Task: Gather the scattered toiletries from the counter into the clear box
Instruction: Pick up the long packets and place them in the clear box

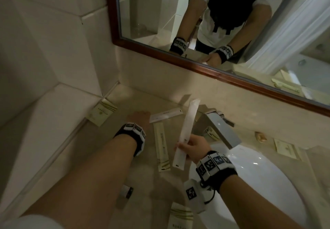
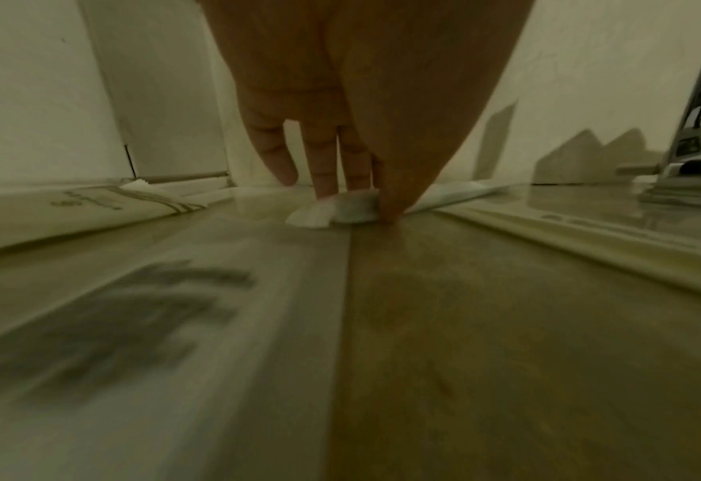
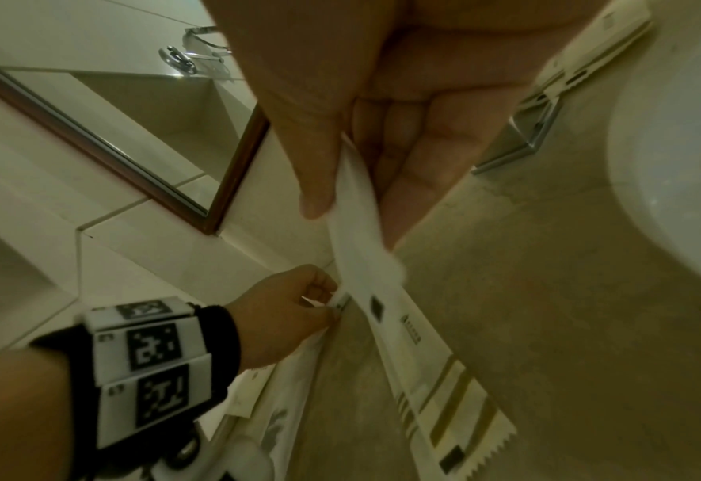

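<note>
We stand over the beige counter (image 1: 142,189), with the framed mirror (image 1: 196,62) along the wall and the white basin (image 1: 259,180) at our right under the chrome tap (image 1: 221,127). A squarish cream packet (image 1: 101,111) lies in the far left corner, a long cream sachet (image 1: 160,144) lies flat between our arms, and another cream packet (image 1: 180,218) sits at the near edge. Our right hand (image 1: 193,146) pinches a long white sachet (image 1: 185,134) between thumb and fingers, raised off the counter and tilted away. Our left hand (image 1: 141,119) reaches down to a second white sachet (image 1: 166,115) lying flat, its thumb and fingertips (image 2: 328,182) closing on its near end; it seems to be pinching it, though blur leaves that uncertain
</note>
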